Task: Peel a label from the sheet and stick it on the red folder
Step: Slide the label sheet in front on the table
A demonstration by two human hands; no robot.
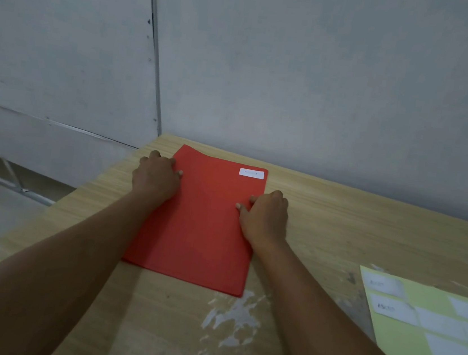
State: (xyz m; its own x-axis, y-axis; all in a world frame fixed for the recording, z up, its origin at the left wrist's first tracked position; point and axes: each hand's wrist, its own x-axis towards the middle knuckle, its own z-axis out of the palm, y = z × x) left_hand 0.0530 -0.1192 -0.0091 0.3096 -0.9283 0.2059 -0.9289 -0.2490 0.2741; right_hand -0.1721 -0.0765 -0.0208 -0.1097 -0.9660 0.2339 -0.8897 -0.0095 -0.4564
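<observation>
At the near right edge of the wooden table (337, 234), the pale green label sheet (424, 342) lies flat with several white labels on it, well apart from both hands. Further in, the red folder (199, 232) lies flat; the left hand (155, 181) and right hand (265, 216) rest on its two long edges, fingers curled and pressing, gripping nothing, so keep the pressure even. At the far right corner a white label (251, 173) appears fully stuck; its print is too blurred to read.
</observation>
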